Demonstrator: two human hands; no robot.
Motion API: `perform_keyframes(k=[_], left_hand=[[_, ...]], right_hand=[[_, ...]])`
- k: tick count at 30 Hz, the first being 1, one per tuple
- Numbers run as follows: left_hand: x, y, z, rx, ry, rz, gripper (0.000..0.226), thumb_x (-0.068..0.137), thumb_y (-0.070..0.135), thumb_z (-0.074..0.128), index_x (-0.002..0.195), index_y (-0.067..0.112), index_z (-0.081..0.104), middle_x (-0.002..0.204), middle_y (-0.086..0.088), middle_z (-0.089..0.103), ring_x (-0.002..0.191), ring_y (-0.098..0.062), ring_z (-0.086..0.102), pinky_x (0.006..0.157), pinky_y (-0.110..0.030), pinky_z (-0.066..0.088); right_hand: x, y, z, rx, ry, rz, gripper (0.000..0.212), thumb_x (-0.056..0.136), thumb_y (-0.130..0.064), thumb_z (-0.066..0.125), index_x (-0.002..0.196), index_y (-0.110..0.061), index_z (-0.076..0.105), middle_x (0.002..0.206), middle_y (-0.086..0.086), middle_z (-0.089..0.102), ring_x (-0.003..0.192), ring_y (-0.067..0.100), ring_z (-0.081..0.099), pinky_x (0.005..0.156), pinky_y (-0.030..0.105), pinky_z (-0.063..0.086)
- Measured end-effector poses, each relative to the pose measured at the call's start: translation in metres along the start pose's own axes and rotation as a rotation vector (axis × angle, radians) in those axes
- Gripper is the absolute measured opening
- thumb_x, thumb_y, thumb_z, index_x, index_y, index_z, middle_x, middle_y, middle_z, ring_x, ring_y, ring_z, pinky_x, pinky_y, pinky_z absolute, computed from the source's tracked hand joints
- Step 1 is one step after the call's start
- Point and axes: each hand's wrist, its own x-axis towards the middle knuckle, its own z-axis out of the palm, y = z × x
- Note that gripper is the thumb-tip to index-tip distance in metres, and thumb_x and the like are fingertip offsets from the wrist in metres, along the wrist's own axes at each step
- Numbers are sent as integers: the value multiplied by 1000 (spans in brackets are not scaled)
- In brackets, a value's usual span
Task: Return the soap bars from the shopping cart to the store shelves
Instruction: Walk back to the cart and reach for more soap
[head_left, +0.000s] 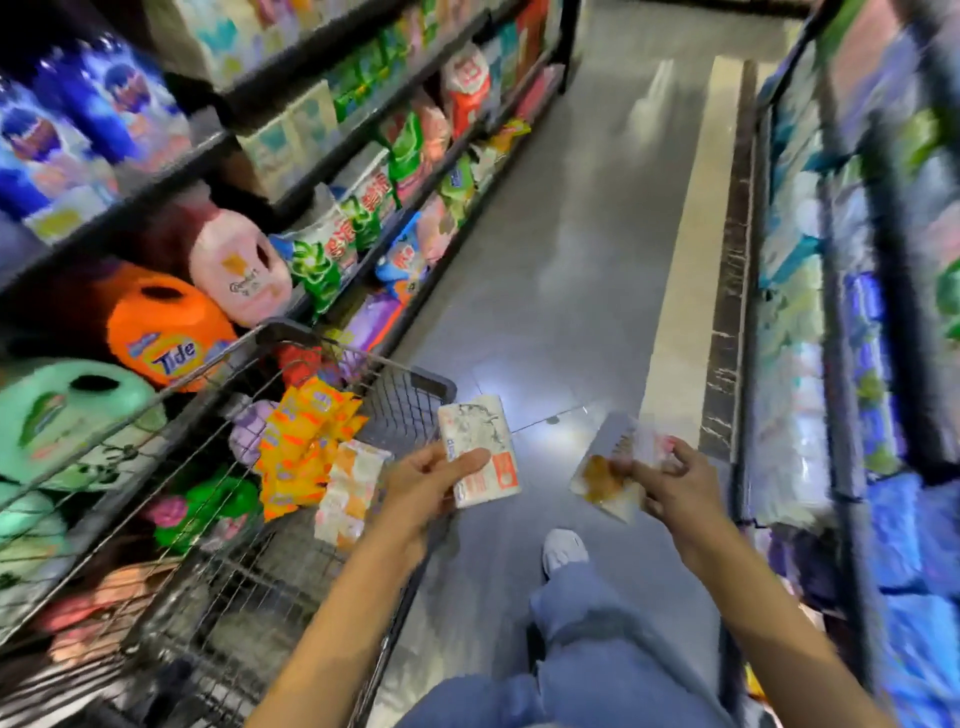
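Note:
My left hand (431, 480) grips a white soap pack with a red label (480, 449), held just past the right rim of the shopping cart (395, 395). Over the aisle floor, my right hand (670, 480) pinches a second, blurred soap pack with an orange print (608, 480). Inside the cart lie several yellow-orange soap packs (304, 441), a stack of white and orange soap packs (348, 491), a purple pack (249, 423) and a green and pink pack (208, 506).
Left shelves (171, 171) hold detergent jugs, among them an orange Tide jug (166, 338), plus bags and boxes. Right shelves (841, 364) carry blurred blue and white packs. Grey aisle floor (571, 260) runs ahead. My leg and a white shoe (563, 551) are below.

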Motion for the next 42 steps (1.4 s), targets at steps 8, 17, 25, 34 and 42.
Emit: perform_keyframes(k=[8,17,25,34,42], left_hand=[[88,22,114,92,-62,-83,14,75,2,72,87,5,68,78,-7,72,61,-11,69,52,-20,53],[159,51,195,-30,45,-147,15,77,-1,69,92,-1,68,85,-17,71,61,-15,69,45,-16,48],[272,101,235,-47,125,-173,18,78,4,70,95,0,67,80,-11,74,63,-13,70,51,-18,51],[458,232,293,-1,97,-116,14,78,5,70,92,3,68,79,-10,73,61,-11,69,48,-16,49],[596,327,339,31,70,-67,16,78,4,70,93,4,67,81,-10,74,64,-13,70,53,-20,53]], right_hand=[[97,-33,-62,98,61,33,32,75,1,72,101,-13,57,86,6,67,62,8,64,48,19,48],[239,-119,-82,57,16,26,30,75,6,71,89,-16,56,84,4,66,57,4,65,52,26,56],[377,-177,-58,47,-113,81,39,75,5,71,107,-6,53,90,8,69,63,9,68,54,24,56],[541,-266,-29,75,-84,116,37,75,4,71,107,-5,55,90,14,68,64,13,67,50,21,51],[660,-325,-10,108,-56,150,34,74,6,70,101,-9,56,83,10,69,59,10,67,50,20,53]])
